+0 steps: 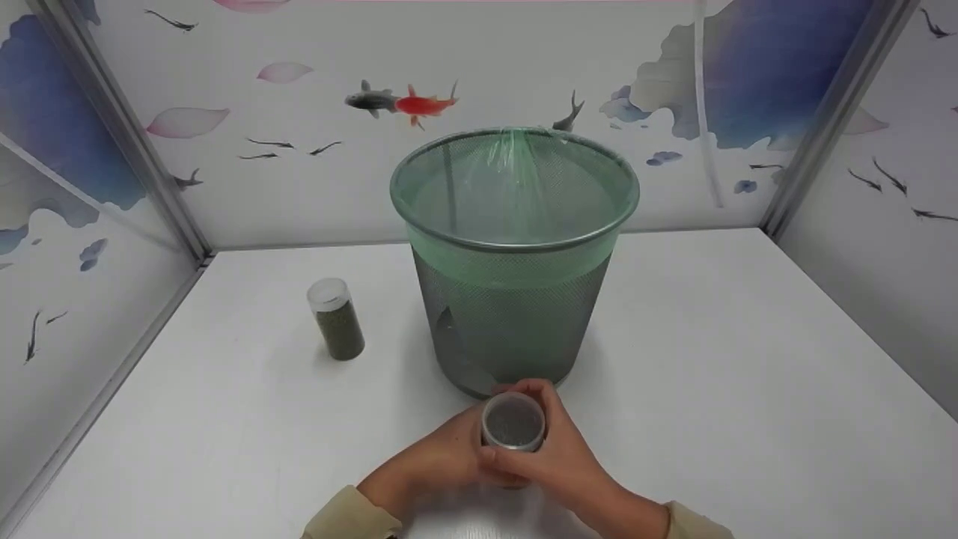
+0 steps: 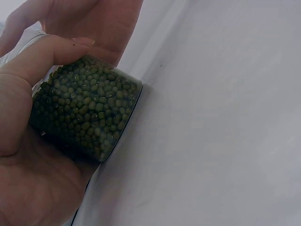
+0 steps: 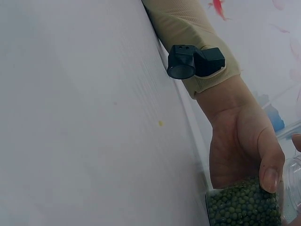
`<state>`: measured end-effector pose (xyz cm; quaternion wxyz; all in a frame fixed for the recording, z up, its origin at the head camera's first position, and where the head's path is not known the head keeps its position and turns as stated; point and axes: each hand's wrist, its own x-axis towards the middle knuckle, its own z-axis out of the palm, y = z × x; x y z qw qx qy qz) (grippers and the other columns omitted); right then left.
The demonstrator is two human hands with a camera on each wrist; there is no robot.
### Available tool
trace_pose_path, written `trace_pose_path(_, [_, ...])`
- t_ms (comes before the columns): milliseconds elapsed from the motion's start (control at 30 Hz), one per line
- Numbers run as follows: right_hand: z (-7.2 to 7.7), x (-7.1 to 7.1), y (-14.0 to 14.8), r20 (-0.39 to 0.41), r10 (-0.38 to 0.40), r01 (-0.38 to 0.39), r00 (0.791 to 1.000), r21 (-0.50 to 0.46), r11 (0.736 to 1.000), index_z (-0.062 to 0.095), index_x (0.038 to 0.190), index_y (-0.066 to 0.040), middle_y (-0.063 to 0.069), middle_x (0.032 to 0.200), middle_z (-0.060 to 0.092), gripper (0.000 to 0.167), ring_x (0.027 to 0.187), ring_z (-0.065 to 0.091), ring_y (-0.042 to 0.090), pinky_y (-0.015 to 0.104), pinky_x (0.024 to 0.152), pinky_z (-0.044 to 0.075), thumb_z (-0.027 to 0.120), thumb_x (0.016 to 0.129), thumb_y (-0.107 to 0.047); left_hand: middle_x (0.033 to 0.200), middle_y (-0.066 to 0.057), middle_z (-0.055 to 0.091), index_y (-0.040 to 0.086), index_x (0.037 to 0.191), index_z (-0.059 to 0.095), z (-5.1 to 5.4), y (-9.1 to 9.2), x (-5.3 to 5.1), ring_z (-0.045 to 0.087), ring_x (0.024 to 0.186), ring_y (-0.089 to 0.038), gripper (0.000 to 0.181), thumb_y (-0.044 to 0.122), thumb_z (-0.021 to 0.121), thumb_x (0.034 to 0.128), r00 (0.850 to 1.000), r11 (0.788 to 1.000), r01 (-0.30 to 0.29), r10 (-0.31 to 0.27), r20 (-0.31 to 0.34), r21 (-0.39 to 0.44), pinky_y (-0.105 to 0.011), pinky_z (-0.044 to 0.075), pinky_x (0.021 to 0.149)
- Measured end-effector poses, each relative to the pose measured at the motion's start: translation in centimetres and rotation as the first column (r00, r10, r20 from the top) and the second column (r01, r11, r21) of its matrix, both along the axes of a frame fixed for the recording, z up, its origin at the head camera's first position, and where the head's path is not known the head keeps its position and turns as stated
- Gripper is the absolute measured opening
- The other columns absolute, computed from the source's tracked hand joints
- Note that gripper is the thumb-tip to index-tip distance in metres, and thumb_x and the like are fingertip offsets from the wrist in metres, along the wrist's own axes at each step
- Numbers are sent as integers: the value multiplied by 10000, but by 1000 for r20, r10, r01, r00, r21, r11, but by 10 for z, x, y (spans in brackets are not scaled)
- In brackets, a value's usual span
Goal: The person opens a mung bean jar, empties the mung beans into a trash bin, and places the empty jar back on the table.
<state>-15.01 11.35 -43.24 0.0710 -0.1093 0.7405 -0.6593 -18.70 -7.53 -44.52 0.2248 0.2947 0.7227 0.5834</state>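
Note:
A clear jar of mung beans (image 1: 513, 421) stands upright between both hands, close to the near side of the bin. My left hand (image 1: 447, 455) grips the jar's body; in the left wrist view its thumb (image 2: 51, 54) lies across the clear wall, with green beans (image 2: 89, 110) behind it. Around the top, my right hand (image 1: 563, 458) curls its fingers and thumb. The right wrist view shows the clear upper end (image 3: 292, 186) of the jar, partly cut off by the frame. Some fingers are hidden behind the jar.
A mesh waste bin (image 1: 516, 322) with a green liner stands just beyond the hands. To its left is a second clear jar (image 1: 340, 329), filled with something greenish. The white table (image 1: 748, 374) is bounded by printed panels (image 1: 524, 45) at the back and sides.

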Motion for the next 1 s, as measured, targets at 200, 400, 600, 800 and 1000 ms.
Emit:
trace_pose_path(200, [1, 0, 1, -13, 26, -26, 1000, 8, 1000, 548, 1394, -115, 87, 1491, 574, 701, 1318, 536, 222, 446, 1106, 398, 926, 822, -260, 1390, 75, 614, 221, 1485, 536, 0, 0, 0, 578, 1275, -115, 732, 166, 896, 849, 1000, 1000, 8, -8, -20, -6, -313, 425, 1145])
trace_pose_path(400, [1, -1, 1, -37, 39, -38, 999, 24, 999, 575, 1415, -110, 95, 1440, 599, 700, 1284, 551, 228, 447, 1091, 408, 927, 827, -253, 1389, 76, 617, 210, 1486, 541, 0, 0, 0, 578, 1275, -112, 732, 145, 895, 849, 1000, 1000, 6, -6, -9, -6, -310, 423, 1149])
trace_pose_path(600, [1, -1, 1, -31, 39, -38, 999, 26, 999, 574, 1419, -107, 99, 1454, 592, 709, 1287, 550, 226, 446, 1093, 406, 931, 824, -255, 1389, 79, 619, 205, 1492, 537, 0, 0, 0, 579, 1279, -110, 749, 118, 899, 842, 1000, 1000, 5, -5, 4, 2, -301, 422, 1148])
trace_pose_path(800, [1, -1, 0, -35, 31, -30, 999, 35, 999, 546, 1446, -140, 70, 1492, 569, 763, 1317, 536, 222, 457, 1105, 398, 942, 805, -263, 1398, 68, 614, 198, 1502, 526, -1, 0, -1, 576, 1283, -116, 762, 103, 895, 842, 1000, 1000, 10, -10, 18, 11, -299, 422, 1146])
trace_pose_path(1000, [-1, -1, 0, -19, -4, 5, 1000, 18, 1000, 486, 1374, -110, 65, 1503, 574, 763, 1325, 527, 214, 449, 1117, 380, 947, 784, -256, 1410, 70, 592, 195, 1511, 505, 1, -1, 1, 559, 1296, -113, 772, 121, 896, 849, 1000, 1000, -4, 4, 9, -9, -304, 420, 1142])
